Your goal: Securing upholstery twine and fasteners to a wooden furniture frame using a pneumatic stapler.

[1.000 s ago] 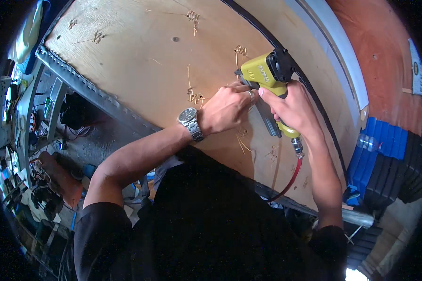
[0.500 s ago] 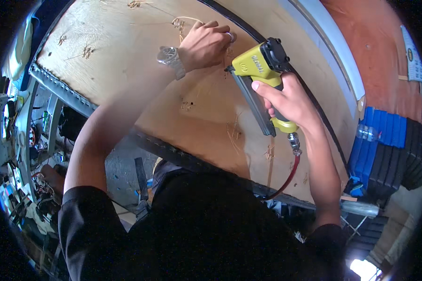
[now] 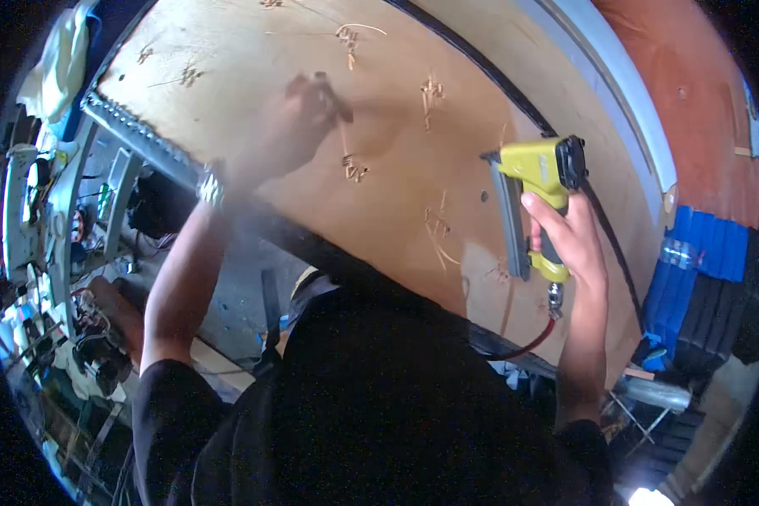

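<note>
My right hand (image 3: 575,232) is wrapped round the grip of a yellow and black pneumatic staple gun (image 3: 531,160). The gun is held above the right part of a large wooden panel (image 3: 396,215), its nose pointing left. A red air hose (image 3: 531,341) runs from a metal coupling under its handle. Smeared by motion, my left hand (image 3: 308,118) is over the panel's left half, and its fingers do not show clearly. Just below it, a tuft of tan cord (image 3: 353,170) is fixed to the wood, with a thin strand rising toward the fingers.
Several more tan cord tufts (image 3: 432,91) dot the panel. A black strip (image 3: 472,59) crosses its far side, and a dark padded edge (image 3: 312,244) borders the near side. Cluttered shelving (image 3: 63,211) stands at left. Blue and black stacked pieces (image 3: 704,244) lie at right.
My left hand has moved left and toward me, from the cord at the far middle. My right hand has drawn the staple gun right and nearer. The view has shifted a little.
</note>
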Available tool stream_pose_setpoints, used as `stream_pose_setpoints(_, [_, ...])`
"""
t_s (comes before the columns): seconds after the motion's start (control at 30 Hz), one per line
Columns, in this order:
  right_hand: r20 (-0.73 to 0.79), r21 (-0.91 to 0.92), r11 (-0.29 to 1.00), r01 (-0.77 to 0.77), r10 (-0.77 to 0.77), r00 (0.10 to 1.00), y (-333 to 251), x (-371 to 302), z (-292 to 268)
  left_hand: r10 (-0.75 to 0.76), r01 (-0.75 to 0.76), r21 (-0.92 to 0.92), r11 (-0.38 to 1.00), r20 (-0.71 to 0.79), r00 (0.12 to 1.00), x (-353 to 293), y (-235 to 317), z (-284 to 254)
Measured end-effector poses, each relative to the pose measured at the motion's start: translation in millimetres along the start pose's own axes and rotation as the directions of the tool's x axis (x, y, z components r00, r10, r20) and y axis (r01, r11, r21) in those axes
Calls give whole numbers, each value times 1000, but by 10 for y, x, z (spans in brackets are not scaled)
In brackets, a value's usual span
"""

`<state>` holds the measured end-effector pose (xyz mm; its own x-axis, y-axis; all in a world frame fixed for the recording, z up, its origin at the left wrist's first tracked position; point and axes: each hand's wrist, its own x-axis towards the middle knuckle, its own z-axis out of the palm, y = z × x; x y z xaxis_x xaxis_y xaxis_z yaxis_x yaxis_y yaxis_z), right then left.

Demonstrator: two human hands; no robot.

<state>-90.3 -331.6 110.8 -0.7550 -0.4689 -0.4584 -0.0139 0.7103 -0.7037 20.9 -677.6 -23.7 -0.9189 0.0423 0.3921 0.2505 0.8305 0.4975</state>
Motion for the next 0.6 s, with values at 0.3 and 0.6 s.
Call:
stream_pose_setpoints(0.3, [59,19,999,47,-48,997,171,-12,118,-115,123,-63,990,114,987,-228,594,84])
stream_pose_setpoints(0.6, [111,111,989,102,-115,987,286,47,17,62,-58,-99,993,43,997,-174,377,293])
